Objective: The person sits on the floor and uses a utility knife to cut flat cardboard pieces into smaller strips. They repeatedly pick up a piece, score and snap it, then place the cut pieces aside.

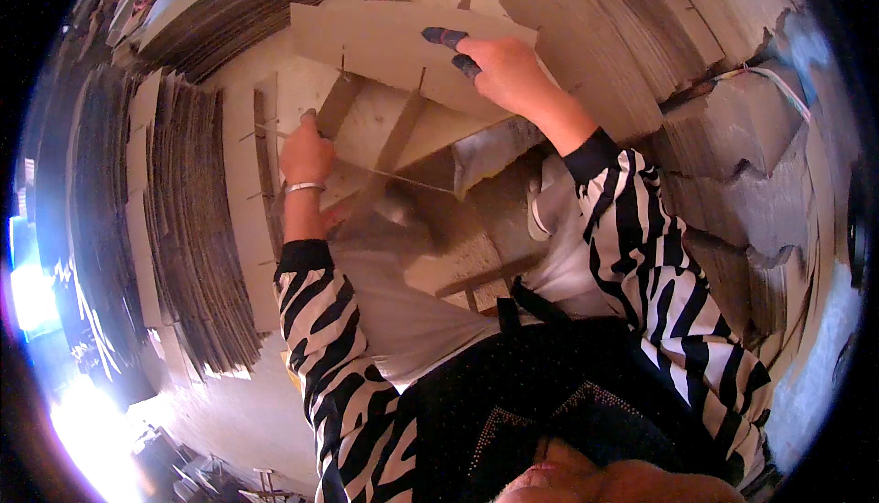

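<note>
My left hand is closed around a thin, pale cardboard strip, seen edge-on, that runs out to both sides of the fist. A bracelet circles that wrist. Farther off and to the right, my right hand reaches over a flat cardboard sheet; dark coverings sit on its fingertips, and its fingers point left, apart. Whether it presses on the sheet is hard to tell. Between my hands, narrow cardboard dividers stand on edge, partly covered by the sheet.
Tall stacks of cardboard pieces line the left side. Another stack lies at the far left, and a large one at the far right. Wrapped bundles are piled on the right. A shoe shows below, near my legs.
</note>
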A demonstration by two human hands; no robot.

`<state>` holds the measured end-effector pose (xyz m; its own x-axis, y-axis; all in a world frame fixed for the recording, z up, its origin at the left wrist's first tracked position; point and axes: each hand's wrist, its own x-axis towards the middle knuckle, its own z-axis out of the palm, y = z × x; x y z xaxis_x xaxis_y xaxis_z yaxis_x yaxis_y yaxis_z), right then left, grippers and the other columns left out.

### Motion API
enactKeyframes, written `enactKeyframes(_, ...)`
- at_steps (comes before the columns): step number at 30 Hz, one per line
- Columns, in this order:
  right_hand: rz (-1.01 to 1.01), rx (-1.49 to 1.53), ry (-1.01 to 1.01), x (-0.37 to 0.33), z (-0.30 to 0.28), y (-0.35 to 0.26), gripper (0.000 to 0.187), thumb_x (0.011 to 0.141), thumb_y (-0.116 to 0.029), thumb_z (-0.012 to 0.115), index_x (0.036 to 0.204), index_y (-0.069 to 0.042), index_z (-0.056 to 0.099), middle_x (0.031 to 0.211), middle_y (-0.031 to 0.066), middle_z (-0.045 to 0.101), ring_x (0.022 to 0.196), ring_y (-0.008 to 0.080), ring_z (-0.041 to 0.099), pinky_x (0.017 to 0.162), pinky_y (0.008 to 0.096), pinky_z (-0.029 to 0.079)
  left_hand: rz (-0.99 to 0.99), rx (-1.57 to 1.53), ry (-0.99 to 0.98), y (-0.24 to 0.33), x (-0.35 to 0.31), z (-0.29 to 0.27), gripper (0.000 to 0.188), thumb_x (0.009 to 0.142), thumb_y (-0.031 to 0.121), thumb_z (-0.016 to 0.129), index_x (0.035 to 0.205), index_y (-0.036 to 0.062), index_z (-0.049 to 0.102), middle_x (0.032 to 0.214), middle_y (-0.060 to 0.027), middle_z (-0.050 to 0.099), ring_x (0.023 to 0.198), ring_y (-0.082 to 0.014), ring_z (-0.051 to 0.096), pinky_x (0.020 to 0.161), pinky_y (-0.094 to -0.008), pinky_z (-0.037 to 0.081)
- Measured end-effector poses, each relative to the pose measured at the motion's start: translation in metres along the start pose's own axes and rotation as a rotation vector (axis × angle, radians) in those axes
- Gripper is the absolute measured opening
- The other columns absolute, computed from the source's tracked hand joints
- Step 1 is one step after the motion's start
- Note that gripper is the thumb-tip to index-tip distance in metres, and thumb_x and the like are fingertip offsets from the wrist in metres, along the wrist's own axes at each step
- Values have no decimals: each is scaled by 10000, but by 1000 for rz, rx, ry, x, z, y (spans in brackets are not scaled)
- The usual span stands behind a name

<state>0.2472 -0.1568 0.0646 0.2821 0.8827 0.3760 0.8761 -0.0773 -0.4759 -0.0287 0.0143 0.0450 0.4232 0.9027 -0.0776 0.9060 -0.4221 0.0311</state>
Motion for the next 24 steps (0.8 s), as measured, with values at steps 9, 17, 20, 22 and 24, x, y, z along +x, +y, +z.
enactKeyframes(9,-136,6,-70,8,6,-5,299,716,-25,566,995,-115,624,803,151,646,782,383,625,656,503,481,-32,9,-2,10,-5,-7,473,816,136,546,1289,146,530,1015,-191,673,960,-371,641,795,-479,508)
enactKeyframes(17,-209,70,60,-11,26,-8,292,651,24,569,917,-89,614,785,116,608,752,353,602,617,452,481,-30,-15,35,5,-1,0,464,802,144,531,1266,138,552,1001,-197,675,941,-374,648,778,-500,507)
enactKeyframes(20,-222,51,25,-15,15,-3,296,652,24,568,924,-88,607,804,108,608,769,348,605,622,447,485,-51,-10,47,8,0,2,466,801,149,524,1266,137,551,997,-202,675,930,-378,651,767,-501,511)
enactKeyframes(22,-258,32,26,-17,10,-7,299,653,22,568,928,-89,606,807,106,611,772,350,604,621,446,483,-66,11,47,5,-1,2,460,802,155,523,1260,135,555,993,-206,674,928,-381,651,764,-500,513)
enactKeyframes(24,-243,-12,10,-18,21,-5,280,660,15,568,919,-87,605,819,111,616,779,355,604,619,453,482,-60,13,47,11,-1,-1,449,802,159,521,1249,134,561,988,-209,674,924,-383,651,761,-500,514)
